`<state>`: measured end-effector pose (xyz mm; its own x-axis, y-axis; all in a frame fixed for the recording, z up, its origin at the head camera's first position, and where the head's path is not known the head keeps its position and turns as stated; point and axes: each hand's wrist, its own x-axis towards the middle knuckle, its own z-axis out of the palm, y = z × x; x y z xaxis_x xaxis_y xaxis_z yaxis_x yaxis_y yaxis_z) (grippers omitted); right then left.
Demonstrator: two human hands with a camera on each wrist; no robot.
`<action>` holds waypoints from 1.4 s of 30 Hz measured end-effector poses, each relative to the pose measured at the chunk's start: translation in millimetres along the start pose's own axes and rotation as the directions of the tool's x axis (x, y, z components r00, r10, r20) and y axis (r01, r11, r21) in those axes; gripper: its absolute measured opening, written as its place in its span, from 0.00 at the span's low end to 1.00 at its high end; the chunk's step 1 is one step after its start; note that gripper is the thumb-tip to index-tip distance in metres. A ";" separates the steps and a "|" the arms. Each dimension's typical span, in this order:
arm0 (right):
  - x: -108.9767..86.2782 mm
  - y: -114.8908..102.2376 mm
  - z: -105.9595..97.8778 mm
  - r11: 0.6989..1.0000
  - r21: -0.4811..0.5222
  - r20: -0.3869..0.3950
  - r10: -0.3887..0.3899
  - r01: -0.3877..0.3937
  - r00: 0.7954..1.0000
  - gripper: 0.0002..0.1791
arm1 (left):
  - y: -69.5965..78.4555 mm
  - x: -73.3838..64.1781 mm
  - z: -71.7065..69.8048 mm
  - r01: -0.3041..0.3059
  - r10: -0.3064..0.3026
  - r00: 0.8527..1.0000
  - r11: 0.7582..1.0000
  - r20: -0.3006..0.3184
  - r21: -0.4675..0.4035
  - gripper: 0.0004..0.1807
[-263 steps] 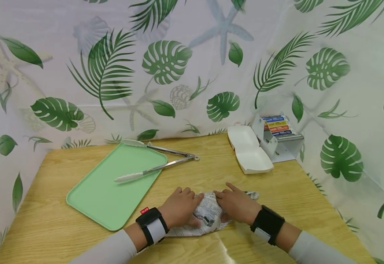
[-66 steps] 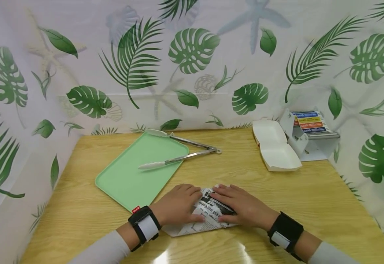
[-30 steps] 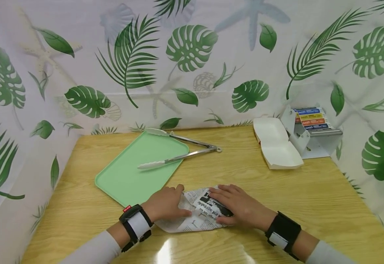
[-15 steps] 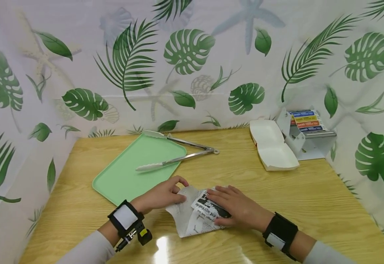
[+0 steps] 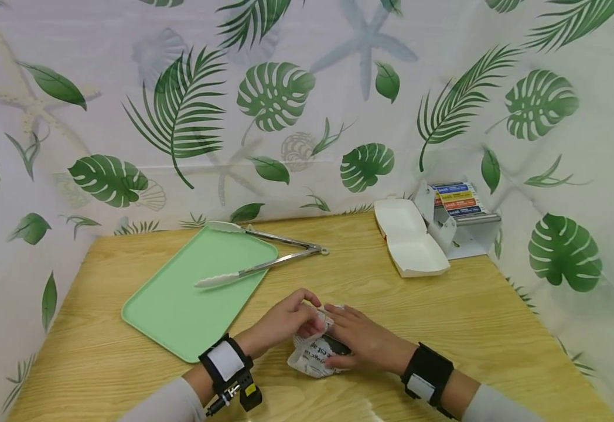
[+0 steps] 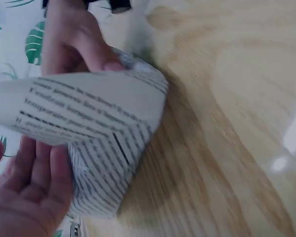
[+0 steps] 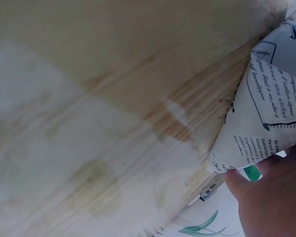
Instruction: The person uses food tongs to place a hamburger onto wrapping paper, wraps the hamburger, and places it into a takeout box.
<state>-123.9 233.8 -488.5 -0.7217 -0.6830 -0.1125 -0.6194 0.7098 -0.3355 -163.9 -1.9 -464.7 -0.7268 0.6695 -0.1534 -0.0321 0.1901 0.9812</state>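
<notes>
A sheet of printed newspaper-style wrapping paper (image 5: 312, 358) lies folded into a bundle near the table's front; what is inside is hidden. My left hand (image 5: 280, 322) is at the bundle's left end, where its fingers push a raised flap rightward over the rest. In the left wrist view, the fingers (image 6: 42, 168) show from below the flap (image 6: 89, 101), against its edge, with the thumb apart. My right hand (image 5: 370, 343) rests on the bundle's right part with fingers extended. In the right wrist view, the paper (image 7: 274, 98) rises to a fold beside that hand (image 7: 276, 197).
A light green tray (image 5: 180, 310) lies to the left, with open metal tongs (image 5: 286, 259) partly across it. At the back right an opened white takeaway box (image 5: 418, 252) sits beside a metal stand (image 5: 444, 231) bearing a colour-striped roll or packages (image 5: 457, 199). A leaf-print curtain surrounds the table.
The paper has become a smaller bundle. Over the last second my left hand has lifted its left end and turned the flap rightward. My right hand has stayed on the bundle.
</notes>
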 end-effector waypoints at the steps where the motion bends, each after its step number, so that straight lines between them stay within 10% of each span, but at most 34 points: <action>1: 0.5 0.0 0.1 1.000 0.008 0.004 0.009 -0.009 1.000 0.42 | -2.5 -0.6 -0.2 -0.029 0.030 0.999 1.000 0.020 -0.009 0.14; 5: 2.0 1.3 0.8 1.000 0.023 0.000 0.009 -0.009 1.000 0.42 | -18.5 -7.3 -4.2 -0.213 0.202 0.971 0.973 0.128 0.083 0.07; 9: 2.2 1.7 0.4 0.999 0.046 -0.008 0.002 -0.001 1.000 0.44 | -29.0 -19.8 -4.0 -0.379 0.352 0.925 0.870 0.139 0.315 0.08; 13: 1.2 1.1 0.5 1.000 0.027 -0.017 -0.009 0.009 1.000 0.44 | -33.0 -30.9 -0.4 -0.336 0.394 0.919 0.748 0.024 0.573 0.06; 15: 0.5 0.9 1.2 1.000 0.018 -0.020 -0.014 0.015 1.000 0.45 | -35.5 -35.4 1.2 -0.248 0.352 0.935 0.724 -0.036 0.643 0.08; 17: -0.2 0.6 1.2 1.000 0.021 -0.018 -0.012 0.012 1.000 0.45 | -37.5 -39.6 2.0 -0.178 0.288 0.955 0.749 -0.072 0.638 0.11; 23: -1.5 1.4 1.2 0.999 0.038 -0.009 0.003 -0.003 1.000 0.45 | -37.8 -43.9 0.0 -0.128 0.152 0.987 0.935 -0.048 0.330 0.09; 29: -0.9 3.9 3.7 0.999 0.040 -0.037 -0.031 0.032 0.999 0.45 | -44.2 -45.3 -6.7 -0.154 0.148 0.987 0.979 0.055 0.136 0.23; 34: -0.9 6.3 4.9 0.999 0.036 -0.035 -0.019 0.020 0.999 0.45 | -47.2 -39.1 -5.9 -0.195 0.185 0.981 0.953 0.067 0.231 0.27; 42: -0.6 7.0 11.6 0.997 0.046 -0.103 -0.050 0.055 0.993 0.38 | -45.4 -33.1 6.7 -0.222 0.291 0.957 0.767 -0.018 0.601 0.34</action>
<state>-124.3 237.2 -501.7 -0.7178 -0.6963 0.0012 -0.6432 0.6624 -0.3840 -133.8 -28.0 -504.9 -0.7169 0.6827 0.1410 0.5495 0.4288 0.7171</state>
